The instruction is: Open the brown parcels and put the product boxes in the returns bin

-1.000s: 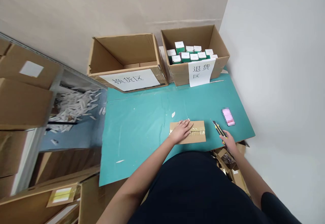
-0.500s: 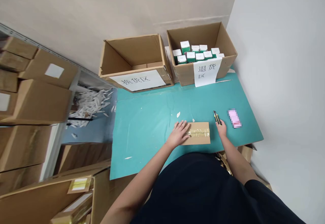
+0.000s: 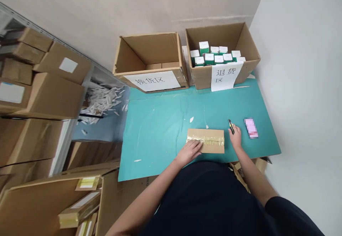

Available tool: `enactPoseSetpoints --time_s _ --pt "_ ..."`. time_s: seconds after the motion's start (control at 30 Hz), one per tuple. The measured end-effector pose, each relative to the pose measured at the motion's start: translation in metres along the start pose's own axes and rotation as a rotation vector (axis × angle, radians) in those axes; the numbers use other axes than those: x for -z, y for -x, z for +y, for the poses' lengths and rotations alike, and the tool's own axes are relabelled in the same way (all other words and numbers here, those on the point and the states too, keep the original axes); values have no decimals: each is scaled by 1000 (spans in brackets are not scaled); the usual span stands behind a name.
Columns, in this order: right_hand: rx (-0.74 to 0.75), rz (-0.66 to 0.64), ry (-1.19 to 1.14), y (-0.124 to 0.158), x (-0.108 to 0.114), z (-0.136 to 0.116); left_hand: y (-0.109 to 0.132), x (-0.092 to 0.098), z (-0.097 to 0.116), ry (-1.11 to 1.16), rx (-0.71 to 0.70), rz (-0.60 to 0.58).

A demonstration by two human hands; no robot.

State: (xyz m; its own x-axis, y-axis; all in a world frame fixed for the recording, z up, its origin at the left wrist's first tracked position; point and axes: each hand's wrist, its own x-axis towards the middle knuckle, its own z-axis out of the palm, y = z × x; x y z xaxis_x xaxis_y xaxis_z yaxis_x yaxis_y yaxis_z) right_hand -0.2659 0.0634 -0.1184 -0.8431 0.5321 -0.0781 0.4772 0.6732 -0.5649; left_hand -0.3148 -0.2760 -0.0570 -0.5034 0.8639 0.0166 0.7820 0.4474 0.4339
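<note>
A small cardboard box (image 3: 211, 147) lies flat near the front edge of the green table, with shiny yellowish tape along the middle of its top. My left hand (image 3: 189, 153) rests on the box's left front part, fingers stretched out flat over the tape. Right of the box, my right hand (image 3: 235, 137) is closed around a black and yellow utility knife (image 3: 231, 127). The knife's tip points away from me, and the hand is apart from the box. A pixelated pink phone-shaped object (image 3: 251, 128) lies further right.
At the table's (image 3: 152, 129) back stand two open cartons with Chinese paper signs: a left carton (image 3: 149, 52) and a right carton (image 3: 200, 78) holding several green-white boxes (image 3: 209, 58). A large open carton (image 3: 107, 200) with parcels stands lower left; stacked boxes (image 3: 57, 93) fill the left shelf.
My left hand has slid back toward the box's near edge, uncovering its left end. My right hand still holds the knife, turned slightly. The view has shifted a little.
</note>
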Motion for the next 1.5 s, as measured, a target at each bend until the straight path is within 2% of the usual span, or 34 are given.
enactPoseSetpoints --time_s 0.07,0.17,0.2,0.27,0.4,0.5,0.7,0.9,1.07,1.17,1.23,1.37,1.5 --pt "253 -152 -38 0 14 -31 0 -1 0 -5 -13 -2" --pt "630 -386 41 7 30 -76 3 -7 1 -19 2 1" --pt "713 -440 89 10 33 -88 4 -10 1 -24 12 2" --pt "782 -507 209 16 35 -106 5 -16 2 -38 25 -2" --pt "749 -566 422 19 35 -122 5 -27 4 -88 31 -41" --pt "786 -615 506 13 38 -129 0 -30 8 -120 43 -80" --pt "819 -690 590 1 42 -144 -21 -26 14 -59 112 -120" --pt "736 -628 741 17 33 -152 -31 -22 16 48 164 -210" --pt "727 -764 701 -5 40 -162 -34 -19 10 91 170 -272" --pt "662 -848 636 -24 46 -169 -37 -14 6 99 158 -325" --pt "626 -877 610 -33 47 -173 -37 -9 7 87 156 -305" --pt "600 -883 612 -41 43 -178 -39 7 20 -2 189 -225" --pt "548 -902 598 -54 38 -179 -45 22 34 -122 221 -264"
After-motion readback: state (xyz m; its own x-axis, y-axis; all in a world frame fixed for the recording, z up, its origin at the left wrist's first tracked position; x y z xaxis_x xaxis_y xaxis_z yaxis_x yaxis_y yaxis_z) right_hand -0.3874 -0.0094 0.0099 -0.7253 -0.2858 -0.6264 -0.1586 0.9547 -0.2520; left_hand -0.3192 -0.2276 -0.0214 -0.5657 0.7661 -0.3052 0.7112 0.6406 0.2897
